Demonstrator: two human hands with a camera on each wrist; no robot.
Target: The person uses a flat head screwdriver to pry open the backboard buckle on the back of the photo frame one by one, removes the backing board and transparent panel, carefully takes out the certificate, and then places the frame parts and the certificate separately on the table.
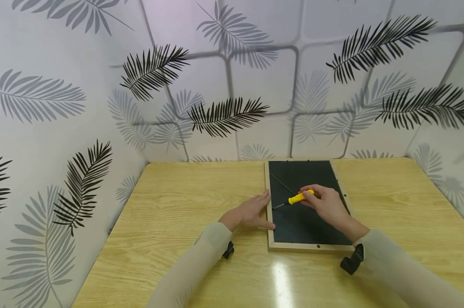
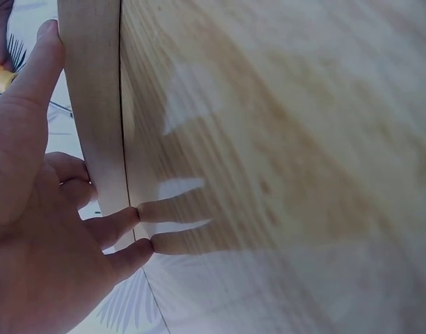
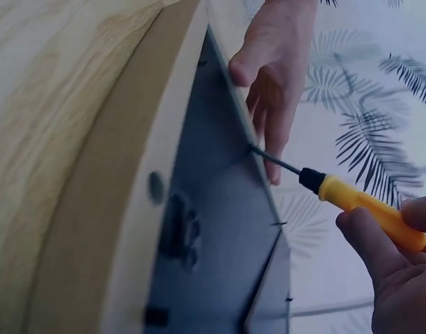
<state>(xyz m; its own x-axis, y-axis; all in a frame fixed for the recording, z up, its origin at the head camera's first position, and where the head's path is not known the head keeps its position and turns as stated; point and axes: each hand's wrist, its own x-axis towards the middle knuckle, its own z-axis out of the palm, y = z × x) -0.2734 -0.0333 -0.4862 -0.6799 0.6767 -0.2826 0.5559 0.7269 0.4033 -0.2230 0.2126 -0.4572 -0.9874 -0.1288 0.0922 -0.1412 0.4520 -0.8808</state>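
A picture frame (image 1: pixel 312 247) with a pale wooden rim lies with its black backing (image 1: pixel 305 231) facing up on the table. My right hand (image 1: pixel 329 208) pinches the yellow handle of a screwdriver (image 1: pixel 299 197) between thumb and fingers. In the right wrist view the screwdriver's tip (image 3: pixel 253 148) meets a small dark tab at the inner edge of the rim. My left hand (image 1: pixel 251 212) rests against the frame's left side, thumb on the rim and fingers spread. The left wrist view shows its fingers (image 2: pixel 122 229) along the outer side of the wood.
Several small dark tabs (image 3: pixel 279 224) line the rim's inner edge. A metal hanger (image 3: pixel 188 236) sits on the backing, and a slanted line crosses its upper part. The wood-grained table (image 1: pixel 185 192) extends on both sides; a leaf-patterned wall (image 1: pixel 255 85) stands behind it.
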